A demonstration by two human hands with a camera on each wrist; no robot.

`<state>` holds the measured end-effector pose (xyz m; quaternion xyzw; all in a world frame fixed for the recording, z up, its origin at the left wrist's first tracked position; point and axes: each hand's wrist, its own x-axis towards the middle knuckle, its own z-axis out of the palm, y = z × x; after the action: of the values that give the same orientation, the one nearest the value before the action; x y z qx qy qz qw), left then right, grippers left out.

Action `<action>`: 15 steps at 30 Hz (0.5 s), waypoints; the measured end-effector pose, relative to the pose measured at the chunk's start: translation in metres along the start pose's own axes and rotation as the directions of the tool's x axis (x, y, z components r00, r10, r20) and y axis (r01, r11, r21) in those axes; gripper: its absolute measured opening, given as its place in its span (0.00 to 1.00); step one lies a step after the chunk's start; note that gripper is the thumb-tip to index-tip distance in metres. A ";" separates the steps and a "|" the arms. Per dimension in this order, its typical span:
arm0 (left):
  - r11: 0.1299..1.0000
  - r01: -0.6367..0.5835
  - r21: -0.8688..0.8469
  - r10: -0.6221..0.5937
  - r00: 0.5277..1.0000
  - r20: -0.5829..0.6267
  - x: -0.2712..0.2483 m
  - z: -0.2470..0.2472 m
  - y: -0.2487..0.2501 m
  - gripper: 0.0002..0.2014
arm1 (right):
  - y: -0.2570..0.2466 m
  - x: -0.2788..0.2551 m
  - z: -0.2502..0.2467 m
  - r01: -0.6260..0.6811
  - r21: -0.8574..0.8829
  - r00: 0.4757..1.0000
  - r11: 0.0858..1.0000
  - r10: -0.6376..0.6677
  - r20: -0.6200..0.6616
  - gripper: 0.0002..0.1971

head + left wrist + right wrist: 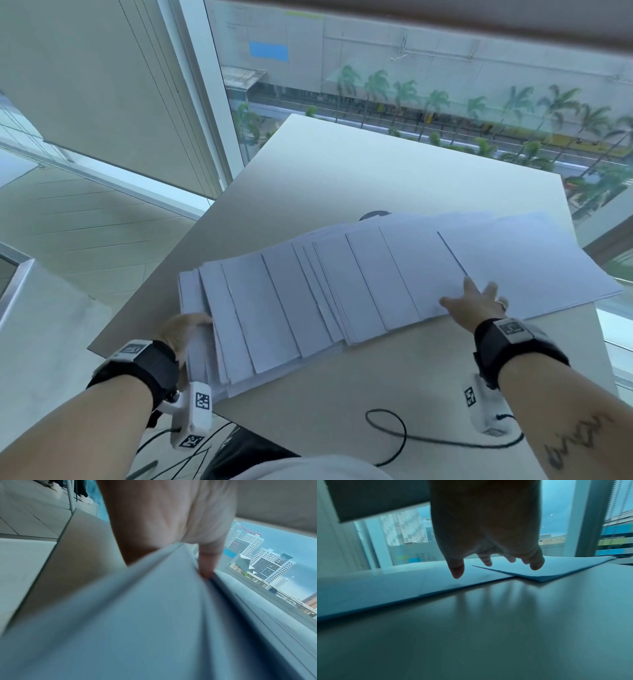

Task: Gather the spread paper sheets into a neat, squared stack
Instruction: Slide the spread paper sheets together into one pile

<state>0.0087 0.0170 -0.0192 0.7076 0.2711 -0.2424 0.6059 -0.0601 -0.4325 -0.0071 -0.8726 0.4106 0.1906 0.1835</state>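
Paper sheets (pixel 342 287): fanned in a long overlapping row across the table (pixel 342 171); not yet gathered or squared, nearly all work remains. Left hand (pixel 186 329): clamped on the fan's left end. Right hand (pixel 474 301): fingers spread, at the right end's near edge.

Table (pixel 342 178) was pale, smooth. Black cable (pixel 404 433) lay looped on table's near edge. Small dark round thing (pixel 375 215) sat on table, partly hidden. Big window (pixel 411 68) stood past table's far side. Palm trees (pixel 513 102) and long building (pixel 445 41) showed through window. Tiled floor (pixel 85 219) lay left of table.
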 end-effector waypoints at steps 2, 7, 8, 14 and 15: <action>0.999 -0.014 -0.030 0.013 0.999 -0.045 -0.001 0.003 0.002 0.13 | 0.008 0.004 0.002 -0.022 0.017 1.000 1.000 0.022 0.016 0.38; 0.999 -0.026 0.043 0.031 0.992 -0.120 0.001 0.016 0.002 0.34 | 0.013 -0.008 0.006 0.032 0.007 0.998 0.999 -0.032 0.060 0.41; 0.997 -0.008 0.081 0.019 0.990 -0.141 0.000 0.016 0.002 0.37 | 0.013 -0.012 0.007 0.039 0.000 0.996 0.999 -0.038 0.077 0.41; 0.965 0.024 0.260 0.011 0.991 -0.133 0.004 0.011 0.000 0.45 | 0.007 -0.040 0.012 0.097 -0.002 0.985 0.995 -0.096 0.142 0.43; 0.964 0.011 0.267 0.021 0.993 -0.118 0.005 0.009 -0.001 0.45 | 0.006 -0.045 0.013 0.105 0.001 0.982 0.994 -0.104 0.158 0.43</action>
<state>0.0122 0.0084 -0.0247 0.7968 0.2700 -0.2323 0.4881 -0.0939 -0.4006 0.0022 -0.8759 0.3476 0.2506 0.2219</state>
